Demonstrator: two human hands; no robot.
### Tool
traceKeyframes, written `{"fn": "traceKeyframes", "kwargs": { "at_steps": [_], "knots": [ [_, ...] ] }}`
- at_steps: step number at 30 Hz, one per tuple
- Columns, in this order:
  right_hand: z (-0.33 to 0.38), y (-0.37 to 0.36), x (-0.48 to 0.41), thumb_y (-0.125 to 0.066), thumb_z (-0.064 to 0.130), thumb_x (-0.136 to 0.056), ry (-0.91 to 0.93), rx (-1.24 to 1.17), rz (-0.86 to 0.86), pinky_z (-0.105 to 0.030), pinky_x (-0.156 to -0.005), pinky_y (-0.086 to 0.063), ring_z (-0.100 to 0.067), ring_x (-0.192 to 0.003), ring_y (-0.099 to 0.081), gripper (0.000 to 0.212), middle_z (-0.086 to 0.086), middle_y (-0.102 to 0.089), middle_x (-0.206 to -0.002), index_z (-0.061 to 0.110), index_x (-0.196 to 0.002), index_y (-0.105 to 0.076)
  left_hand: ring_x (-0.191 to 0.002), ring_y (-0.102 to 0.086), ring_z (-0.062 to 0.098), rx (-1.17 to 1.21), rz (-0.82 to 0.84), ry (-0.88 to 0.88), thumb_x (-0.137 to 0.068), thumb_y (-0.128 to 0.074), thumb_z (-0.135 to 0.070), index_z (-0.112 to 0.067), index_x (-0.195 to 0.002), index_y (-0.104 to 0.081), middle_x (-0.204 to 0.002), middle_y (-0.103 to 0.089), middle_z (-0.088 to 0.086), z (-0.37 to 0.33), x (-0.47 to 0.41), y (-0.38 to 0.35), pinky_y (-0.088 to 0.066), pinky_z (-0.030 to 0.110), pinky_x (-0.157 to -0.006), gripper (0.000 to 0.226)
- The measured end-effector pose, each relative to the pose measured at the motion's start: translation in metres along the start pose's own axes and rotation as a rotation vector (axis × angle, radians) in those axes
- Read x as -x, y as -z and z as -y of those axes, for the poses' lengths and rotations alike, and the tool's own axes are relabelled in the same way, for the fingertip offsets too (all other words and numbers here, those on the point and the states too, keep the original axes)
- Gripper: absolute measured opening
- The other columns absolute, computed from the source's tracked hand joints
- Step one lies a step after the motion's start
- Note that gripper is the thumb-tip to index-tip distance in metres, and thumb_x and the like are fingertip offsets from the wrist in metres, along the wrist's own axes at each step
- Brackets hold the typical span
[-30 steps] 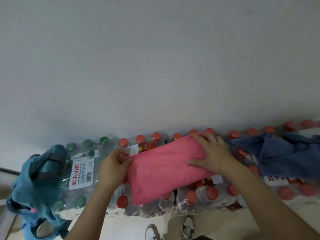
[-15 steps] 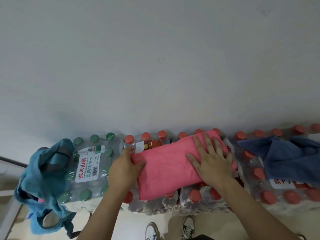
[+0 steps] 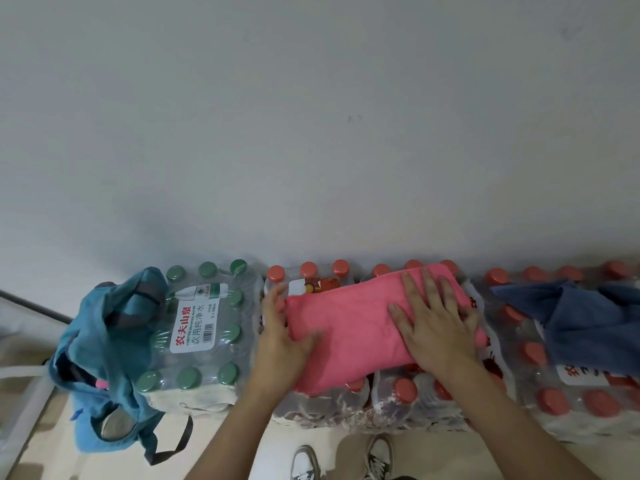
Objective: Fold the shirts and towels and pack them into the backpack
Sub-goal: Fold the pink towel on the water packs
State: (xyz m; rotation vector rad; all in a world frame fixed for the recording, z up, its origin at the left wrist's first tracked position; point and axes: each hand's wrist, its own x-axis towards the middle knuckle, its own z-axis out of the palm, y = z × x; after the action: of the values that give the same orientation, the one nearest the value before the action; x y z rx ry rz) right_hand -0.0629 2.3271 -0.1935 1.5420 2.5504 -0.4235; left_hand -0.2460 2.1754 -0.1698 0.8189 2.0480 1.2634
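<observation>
- Plain grey-white wall (image 3: 311, 116) fills the upper view; below it we see a row of shrink-wrapped water bottle packs standing against the wall's foot, which serves as the work surface.
- We count one green-capped pack (image 3: 204, 327) at the row's left end and red-capped packs (image 3: 405, 389) along the rest of it.
- On the red-capped packs, near the middle of the row, lies the folded pink towel (image 3: 349, 327), a thick oblong tilted so that its right end sits nearer the wall.
- Our right hand (image 3: 436, 327) lies flat on the towel's right half, fingers (image 3: 412, 289) straight and spread, grasping nothing.
- Our left hand (image 3: 280, 337) rests against the towel's left end, fingers straight along that edge and the thumb lying on top of the cloth; we see no curl around it.
- At the row's left end, the teal backpack (image 3: 100, 344) slumps against the green-capped pack with its mouth gaping open.
- Toward the row's right end, a dark blue towel (image 3: 581, 323) lies crumpled and unfolded on the caps, apart from the pink one.
- Beneath the front edge, we see two sneakers (image 3: 306, 462) on the pale floor (image 3: 225, 441).
</observation>
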Motion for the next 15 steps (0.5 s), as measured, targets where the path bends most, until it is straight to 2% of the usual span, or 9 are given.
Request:
{"fn": "traceKeyframes", "kwargs": {
  "at_steps": [2,4,7,9,13,15],
  "knots": [
    [0.003,0.001,0.0,-0.003,0.067,-0.089,-0.015,0.002,0.016,-0.056,-0.113,-0.003,-0.018,-0.146,0.016,0.064,0.007,0.018,-0.158,0.043,-0.145,0.019,-0.105,-0.052,0.005,-0.175,0.05,-0.114,-0.077,-0.072,-0.008,-0.047,-0.12,-0.035,-0.119,-0.046,-0.025,0.007,0.008,-0.002,-0.043,0.024,-0.085,0.069],
    [0.01,0.005,0.0,-0.004,0.066,-0.09,-0.025,0.008,0.034,-0.055,-0.113,-0.003,-0.018,-0.146,0.016,0.065,0.006,0.017,-0.159,0.041,-0.146,0.017,-0.106,-0.053,0.006,-0.214,0.035,-0.168,-0.08,-0.07,-0.008,-0.051,-0.111,-0.048,-0.115,-0.053,-0.019,0.013,0.01,0.003,-0.042,0.021,-0.089,0.057],
    [0.037,0.008,0.004,-0.006,0.065,-0.091,0.014,-0.005,0.022,-0.053,-0.116,-0.002,-0.016,-0.145,0.017,0.066,0.005,0.014,-0.16,0.037,-0.149,0.012,-0.11,-0.05,0.004,-0.182,-0.005,-0.137,-0.083,-0.068,-0.006,-0.034,-0.121,-0.06,-0.122,-0.053,-0.013,0.015,0.003,0.031,-0.037,0.014,-0.097,0.047],
    [0.07,0.007,0.011,-0.004,0.065,-0.09,0.125,-0.052,-0.03,-0.05,-0.117,-0.003,-0.015,-0.146,0.016,0.068,0.004,0.01,-0.16,0.036,-0.15,0.01,-0.114,-0.043,0.003,-0.243,0.037,-0.12,-0.081,-0.067,0.0,-0.026,-0.133,-0.052,-0.127,-0.043,-0.014,0.014,-0.005,0.059,-0.032,0.01,-0.095,0.06],
    [0.142,-0.017,0.021,0.001,0.065,-0.083,0.351,-0.073,-0.028,-0.043,-0.117,-0.003,-0.016,-0.147,0.009,0.073,0.004,0.007,-0.161,0.037,-0.15,0.004,-0.116,-0.039,0.01,-0.333,0.169,-0.027,-0.074,-0.058,0.01,-0.027,-0.143,-0.036,-0.129,-0.033,-0.012,0.016,-0.012,0.107,-0.036,0.008,-0.087,0.082],
    [0.165,-0.033,0.022,-0.002,0.067,-0.085,0.386,-0.037,0.0,-0.045,-0.116,0.003,-0.016,-0.147,0.012,0.07,0.005,0.011,-0.16,0.04,-0.149,0.007,-0.118,-0.041,0.014,-0.272,0.159,0.029,-0.072,-0.054,0.014,-0.03,-0.143,-0.035,-0.132,-0.034,-0.009,0.019,-0.014,0.126,-0.042,0.019,-0.094,0.086]
  ]
}}
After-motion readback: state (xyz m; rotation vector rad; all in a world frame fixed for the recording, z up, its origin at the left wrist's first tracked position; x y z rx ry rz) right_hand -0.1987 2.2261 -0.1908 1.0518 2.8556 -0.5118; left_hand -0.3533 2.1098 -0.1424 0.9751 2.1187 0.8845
